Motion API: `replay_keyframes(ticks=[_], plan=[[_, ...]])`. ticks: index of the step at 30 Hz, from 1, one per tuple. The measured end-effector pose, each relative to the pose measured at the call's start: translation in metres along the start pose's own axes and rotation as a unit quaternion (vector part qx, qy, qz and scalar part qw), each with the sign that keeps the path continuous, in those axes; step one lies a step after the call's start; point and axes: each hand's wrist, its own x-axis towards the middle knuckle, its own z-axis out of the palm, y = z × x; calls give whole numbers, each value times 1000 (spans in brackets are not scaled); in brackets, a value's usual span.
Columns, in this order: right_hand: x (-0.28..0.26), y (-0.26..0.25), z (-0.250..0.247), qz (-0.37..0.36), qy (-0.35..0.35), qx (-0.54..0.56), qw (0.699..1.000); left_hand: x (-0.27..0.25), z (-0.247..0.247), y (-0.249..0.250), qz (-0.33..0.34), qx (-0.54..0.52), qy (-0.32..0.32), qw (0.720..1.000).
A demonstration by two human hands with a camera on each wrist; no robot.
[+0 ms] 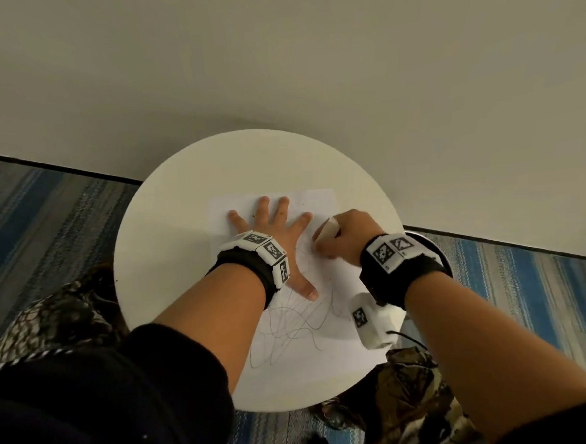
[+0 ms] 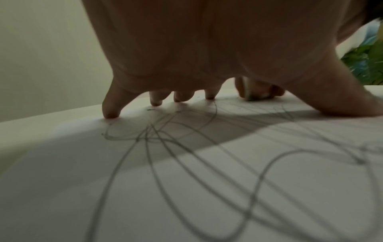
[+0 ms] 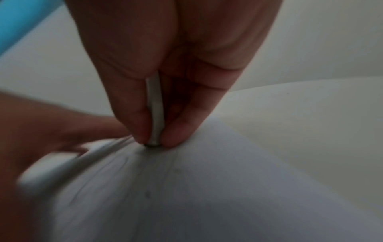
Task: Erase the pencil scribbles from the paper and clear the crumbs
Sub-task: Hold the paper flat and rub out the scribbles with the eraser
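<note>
Pinching the eraser in my right hand, I pinned the flimsy paper flat under my spread left hand.

One paper, one eraser, two hands, one table

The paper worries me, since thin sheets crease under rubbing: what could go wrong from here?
1. The paper may buckle beside the eraser; the right wrist view shows a raised fold there.
2. The left hand presses the far part with spread fingers, so the near scribbles lie unpinned and could shift.
3. The right hand keeps a narrow pinching grip, so the eraser might slip.
</note>
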Motion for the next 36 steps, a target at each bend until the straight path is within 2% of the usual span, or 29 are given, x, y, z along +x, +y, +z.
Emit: replay_keyframes(ticks=[2, 6, 11, 16, 17, 20, 21, 25, 27, 30, 31, 34, 36], plan=[[10, 4, 1, 12, 29, 68, 997, -2, 1, -1, 2, 8, -1, 1000], [15, 13, 6, 34, 17, 109, 993, -3, -10, -16, 28, 19, -4, 999], [25, -1, -3, 34, -9, 72, 997, -1, -10, -33, 37, 46, -13, 998], [26, -19, -6, 17, 39, 49, 998, 0, -11, -31, 29, 36, -23, 999], [22, -20, -2, 2, 30, 21, 999, 1, -11, -31, 29, 37, -23, 999], [10, -27, 8, -36, -72, -48, 996, 3, -9, -31, 27, 45, -21, 998], [12, -28, 5, -36, -82, -57, 994, 2, -9, -31, 27, 48, -21, 998], [27, -26, -7, -8, 48, 5, 999, 2, -9, -32, 25, 44, -22, 998], [17, -28, 4, -21, 32, -23, 999, 3, -9, -33, 27, 41, -20, 999], [3, -28, 14, -36, -68, -52, 996, 4, -9, -33, 30, 43, -18, 998], [8, -26, 10, -28, -57, -44, 997, 3, -9, -32, 30, 44, -18, 998], [21, -23, 2, 5, 55, 47, 997, 2, -8, -32, 27, 40, -18, 999], [11, -30, 15, -13, 46, 34, 998, 3, -9, -32, 27, 41, -19, 999]])
